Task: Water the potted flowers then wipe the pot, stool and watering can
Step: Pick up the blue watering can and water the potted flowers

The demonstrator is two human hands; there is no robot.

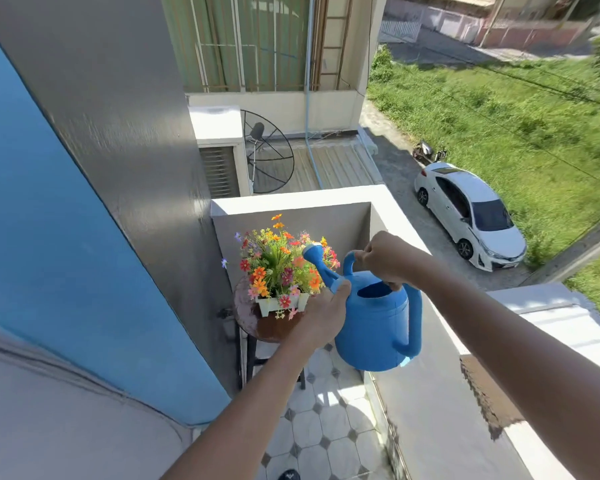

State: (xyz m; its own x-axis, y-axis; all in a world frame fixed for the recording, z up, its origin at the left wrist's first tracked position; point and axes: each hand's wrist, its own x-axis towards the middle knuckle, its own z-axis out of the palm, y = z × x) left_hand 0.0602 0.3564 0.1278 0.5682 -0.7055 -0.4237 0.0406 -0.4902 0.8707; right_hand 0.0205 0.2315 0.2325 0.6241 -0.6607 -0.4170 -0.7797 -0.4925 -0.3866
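Above the stool (274,327), watering can (378,320) tilts spout to 10 o'clock over flowers (278,265) in pot (281,303); right hand (388,258) gripping top handle, left hand (323,317) cupping spout base.

arms: bare, no sleeves | hands (321,315): bare, no gloves, rings or watch

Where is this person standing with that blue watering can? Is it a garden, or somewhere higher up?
Most likely a small upstairs balcony of a house: a low white parapet wall encloses a tiled floor, and a white car sits well below on a lane beside grass.
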